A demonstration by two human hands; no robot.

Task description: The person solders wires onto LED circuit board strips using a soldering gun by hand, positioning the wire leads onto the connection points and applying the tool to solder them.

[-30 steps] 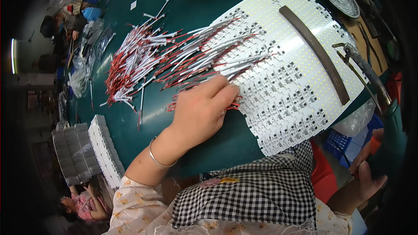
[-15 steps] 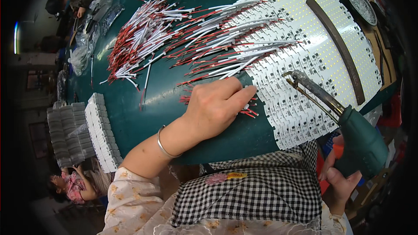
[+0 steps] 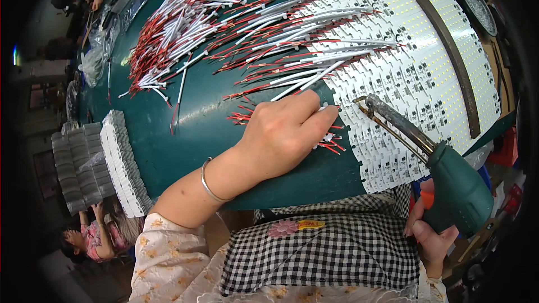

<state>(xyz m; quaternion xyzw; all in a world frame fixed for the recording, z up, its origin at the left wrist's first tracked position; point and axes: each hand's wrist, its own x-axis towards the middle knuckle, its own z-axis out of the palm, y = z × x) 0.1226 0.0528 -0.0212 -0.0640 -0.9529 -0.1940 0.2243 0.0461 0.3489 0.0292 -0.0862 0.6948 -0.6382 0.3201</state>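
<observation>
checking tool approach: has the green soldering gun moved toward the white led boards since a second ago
Yes. The green-handled soldering gun in the right hand came up from the lower right; its tip now reaches the white LED board sheet.

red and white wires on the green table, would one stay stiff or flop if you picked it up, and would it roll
Probably light and bendy: the wires are thin, and several curve. One lifted by an end would likely sag a little. The loose fanned pile suggests they slide and scatter easily; round sleeves might roll. The left hand presses some against the board.

Left hand (image 3: 286, 134) resting palm down on the table (image 3: 185, 129), fingers curled, pinching. Right hand (image 3: 429, 233) off its near edge, grip closed around a soldering gun (image 3: 449, 182).
</observation>
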